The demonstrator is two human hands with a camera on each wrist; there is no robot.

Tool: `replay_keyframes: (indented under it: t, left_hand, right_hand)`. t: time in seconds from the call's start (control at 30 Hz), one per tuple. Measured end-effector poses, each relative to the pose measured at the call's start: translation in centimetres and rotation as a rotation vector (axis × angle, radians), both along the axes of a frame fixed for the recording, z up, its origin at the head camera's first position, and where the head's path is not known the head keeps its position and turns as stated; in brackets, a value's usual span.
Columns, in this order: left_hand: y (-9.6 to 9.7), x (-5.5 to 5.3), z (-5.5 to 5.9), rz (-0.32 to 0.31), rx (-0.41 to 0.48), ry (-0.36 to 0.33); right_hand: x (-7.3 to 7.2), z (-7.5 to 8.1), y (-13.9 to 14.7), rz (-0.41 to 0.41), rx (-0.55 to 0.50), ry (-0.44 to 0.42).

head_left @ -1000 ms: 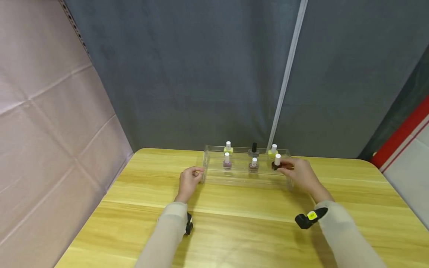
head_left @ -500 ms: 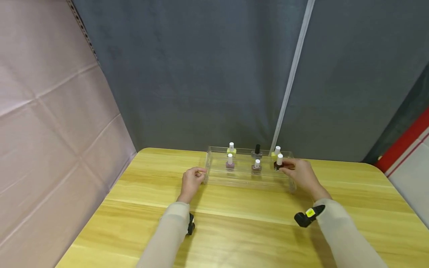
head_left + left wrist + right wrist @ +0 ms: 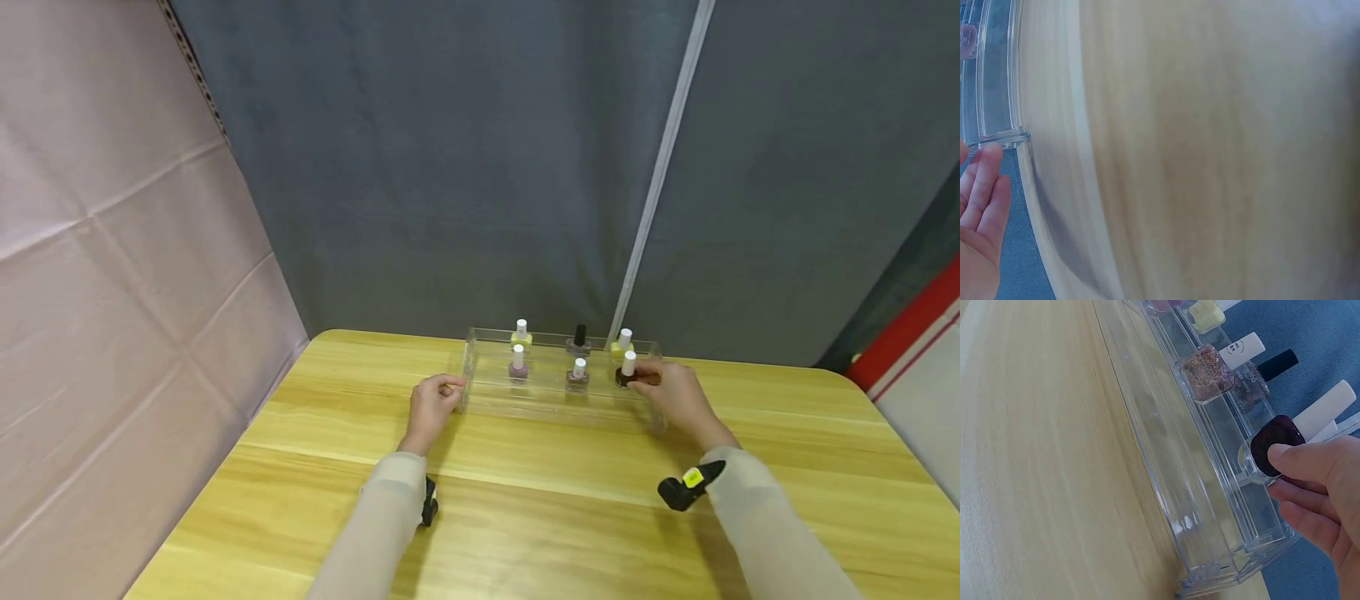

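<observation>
My right hand pinches a dark nail polish bottle with a white cap between thumb and fingers. That bottle is at the right end of the front tier of a clear stepped rack. My left hand touches the rack's left end with its fingertips, fingers mostly straight in the left wrist view. On the same tier stand a mauve bottle and a glittery bottle. Behind them are a yellow bottle, a black-capped bottle and another yellow bottle, partly hidden in the right wrist view.
The rack stands near the back edge of a wooden table. A dark grey curtain hangs behind it. Pale pink cloth covers the left side, and a red and white panel is at the right.
The head view has shifted slightly, so the rack and bottles appear a little farther right. Both hands keep their places at the rack, and the right one still pinches the dark nail polish bottle.
</observation>
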State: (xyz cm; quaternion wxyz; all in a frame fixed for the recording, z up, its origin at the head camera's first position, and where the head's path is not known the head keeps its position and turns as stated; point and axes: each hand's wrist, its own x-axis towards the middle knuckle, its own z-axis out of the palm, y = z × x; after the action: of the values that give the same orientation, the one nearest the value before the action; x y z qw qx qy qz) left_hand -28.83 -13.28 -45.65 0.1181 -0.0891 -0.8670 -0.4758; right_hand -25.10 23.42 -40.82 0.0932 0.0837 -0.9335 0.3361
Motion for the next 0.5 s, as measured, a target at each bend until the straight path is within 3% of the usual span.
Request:
replay_keyframes:
  t: [0.5]
  left_hand:
    - [0.16, 0.22, 0.13, 0.002, -0.022, 0.021]
  right_hand:
    - [-0.19, -0.88, 0.22, 0.003, -0.012, -0.037]
